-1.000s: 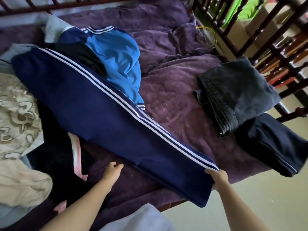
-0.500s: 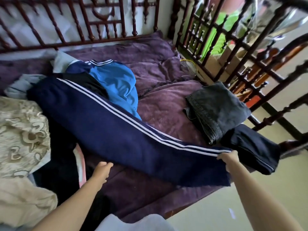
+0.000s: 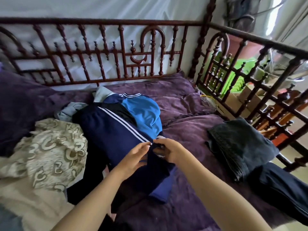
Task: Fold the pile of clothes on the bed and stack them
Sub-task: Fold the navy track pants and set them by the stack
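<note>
- The navy track trousers with white side stripes (image 3: 113, 130) lie slantwise across the middle of the bed. The waist end rests on the unfolded heap, and the leg end is doubled back over itself in front of the person.
- The right hand (image 3: 170, 152) has its fingers curled round the cuff end and pinches it against the layer beneath, probably to line the hem up before the fold is pressed flat.
- The left hand (image 3: 135, 157) reaches the striped edge with fairly straight fingers. I cannot tell whether it pinches the cloth or only steadies it.
- Waiting clothes sit on the left and behind the trousers: a bright blue top (image 3: 143, 114) with a striped collar, tucked partly under them, and a crumpled cream patterned cloth (image 3: 55, 150) beside them.
- Finished pieces are kept well apart on the right. The folded charcoal jeans (image 3: 238, 144) overlap a folded dark navy garment (image 3: 280, 185) at the bed's corner, which seems to be the start of the stack.
- A rumpled purple plush bedspread (image 3: 183, 130) covers the bed. It is soft and uneven, so creases may not hold sharply.
- A dark red turned-wood rail (image 3: 116, 52) fences the far side and the right end, with pale fabric hanging behind it.
- A badminton racket (image 3: 209, 101) lies by the corner post.
</note>
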Tool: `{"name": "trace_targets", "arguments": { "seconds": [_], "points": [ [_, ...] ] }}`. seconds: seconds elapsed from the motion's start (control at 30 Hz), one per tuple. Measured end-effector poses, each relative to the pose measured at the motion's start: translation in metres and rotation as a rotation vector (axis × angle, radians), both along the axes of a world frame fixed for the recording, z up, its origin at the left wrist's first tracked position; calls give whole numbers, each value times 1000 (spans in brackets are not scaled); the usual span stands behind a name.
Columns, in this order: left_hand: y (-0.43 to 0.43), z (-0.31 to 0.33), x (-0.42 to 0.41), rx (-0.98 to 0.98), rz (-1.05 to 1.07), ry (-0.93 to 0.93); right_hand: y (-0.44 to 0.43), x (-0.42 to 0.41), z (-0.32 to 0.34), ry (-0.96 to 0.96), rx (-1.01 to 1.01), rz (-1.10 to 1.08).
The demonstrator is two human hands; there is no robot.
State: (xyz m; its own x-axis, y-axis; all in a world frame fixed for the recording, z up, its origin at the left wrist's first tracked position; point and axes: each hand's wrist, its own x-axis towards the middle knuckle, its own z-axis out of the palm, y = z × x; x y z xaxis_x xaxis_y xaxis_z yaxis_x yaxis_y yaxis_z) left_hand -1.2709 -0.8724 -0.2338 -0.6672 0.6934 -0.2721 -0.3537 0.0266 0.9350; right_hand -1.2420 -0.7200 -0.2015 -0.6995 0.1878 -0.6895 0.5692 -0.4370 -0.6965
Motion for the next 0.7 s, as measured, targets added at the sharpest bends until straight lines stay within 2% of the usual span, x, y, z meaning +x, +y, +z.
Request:
{"name": "trace_targets", "arguments": {
  "seconds": [0.13, 0.27, 0.43, 0.53, 0.6, 0.7],
  "points": [
    [-27, 0, -14, 8, 115, 92, -25, -19, 5, -46, -45, 168],
    [-37, -7, -17, -166, 180, 198, -38, -24, 3, -53, 33, 291],
    [-44, -21, -28, -410, 202, 369, -34, -25, -9, -31, 126, 271],
    [-44, -13, -38, -497, 103, 521, -16, -22, -24, 5, 233, 190],
    [-46, 1, -46, -522, -4, 637, 4, -17, -42, 34, 391, 84],
    [-51, 28, -53, -516, -166, 714, 29, -8, -69, 54, 623, 157]
  ]
}}
